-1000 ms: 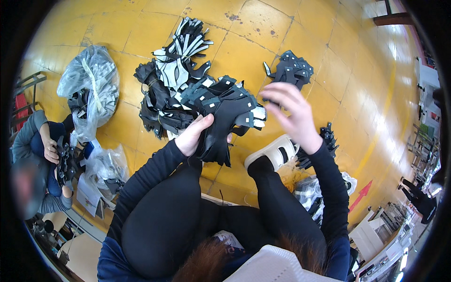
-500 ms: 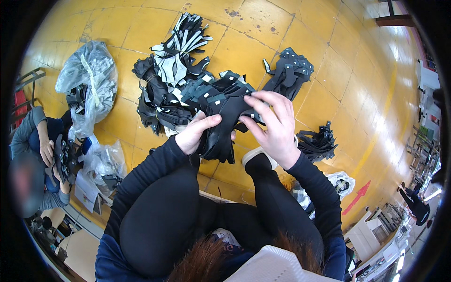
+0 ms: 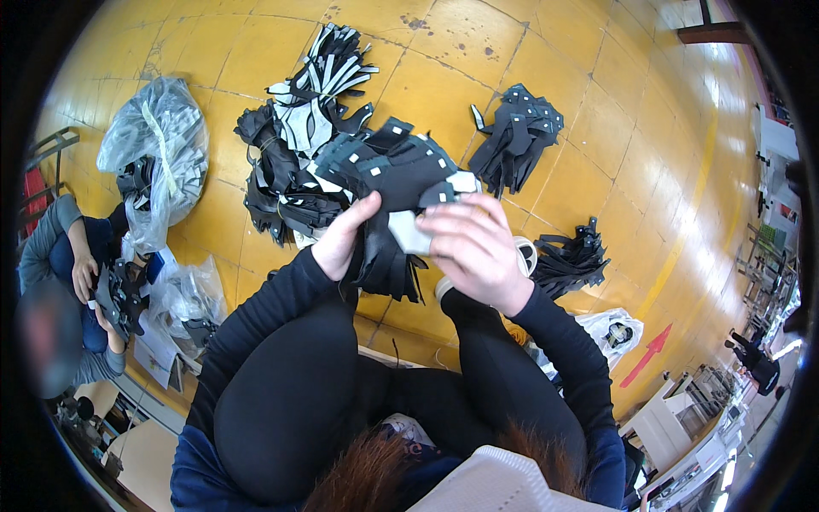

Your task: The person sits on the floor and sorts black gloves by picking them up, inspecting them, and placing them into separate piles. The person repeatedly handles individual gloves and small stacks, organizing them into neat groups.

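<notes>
In front of my knees, my left hand (image 3: 343, 239) grips a stack of black cut fabric pieces (image 3: 401, 181), its thumb pressed on top. The pieces carry small white square tags near their upper ends, and their strips hang down below. My right hand (image 3: 478, 252) pinches one fabric piece (image 3: 408, 232) at the right side of the stack. This piece is folded over so its pale underside shows. The right fingertips are partly hidden behind that piece.
Piles of black and white fabric pieces (image 3: 294, 183) lie on the yellow floor. Two more black bundles (image 3: 519, 136) (image 3: 572, 260) lie to the right. At left are plastic bags (image 3: 158, 154) and a seated person (image 3: 72, 299) handling similar black pieces. Another bag (image 3: 610, 333) is by my right arm.
My right hand has moved slightly down and left, turning a piece over so its pale side now faces up. The stack's upper ends have fanned out; my left hand keeps its hold.
</notes>
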`<state>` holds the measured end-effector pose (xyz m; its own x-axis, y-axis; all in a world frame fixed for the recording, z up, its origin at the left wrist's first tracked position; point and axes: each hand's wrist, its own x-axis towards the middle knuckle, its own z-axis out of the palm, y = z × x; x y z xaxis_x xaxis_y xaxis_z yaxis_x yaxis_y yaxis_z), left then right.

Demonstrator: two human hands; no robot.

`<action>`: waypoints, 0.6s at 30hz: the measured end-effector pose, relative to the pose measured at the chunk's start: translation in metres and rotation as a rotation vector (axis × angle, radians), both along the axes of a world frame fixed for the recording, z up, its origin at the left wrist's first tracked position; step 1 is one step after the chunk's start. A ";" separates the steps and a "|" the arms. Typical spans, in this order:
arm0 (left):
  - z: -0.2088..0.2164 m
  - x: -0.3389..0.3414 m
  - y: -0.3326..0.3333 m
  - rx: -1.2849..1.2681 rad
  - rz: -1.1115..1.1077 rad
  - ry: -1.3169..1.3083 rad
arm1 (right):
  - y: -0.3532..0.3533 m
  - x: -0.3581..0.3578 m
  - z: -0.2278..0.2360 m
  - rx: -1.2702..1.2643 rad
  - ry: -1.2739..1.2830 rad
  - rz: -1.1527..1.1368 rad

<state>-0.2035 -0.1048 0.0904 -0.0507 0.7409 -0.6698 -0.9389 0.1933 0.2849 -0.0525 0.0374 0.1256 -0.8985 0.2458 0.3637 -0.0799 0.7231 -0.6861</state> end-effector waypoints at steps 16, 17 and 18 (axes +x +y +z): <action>-0.015 -0.009 -0.014 0.169 -0.360 0.147 | 0.009 -0.005 0.015 0.098 -0.187 -0.230; -0.014 -0.007 -0.011 0.166 -0.298 0.119 | 0.007 -0.004 0.014 0.125 -0.168 -0.223; -0.011 -0.005 -0.007 0.162 -0.236 0.091 | 0.004 -0.004 0.014 0.134 -0.147 -0.150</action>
<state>-0.2081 -0.1122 0.0794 0.0811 0.8362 -0.5424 -0.8425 0.3483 0.4109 -0.0561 0.0412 0.1398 -0.9013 0.3388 0.2699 0.1287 0.8045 -0.5799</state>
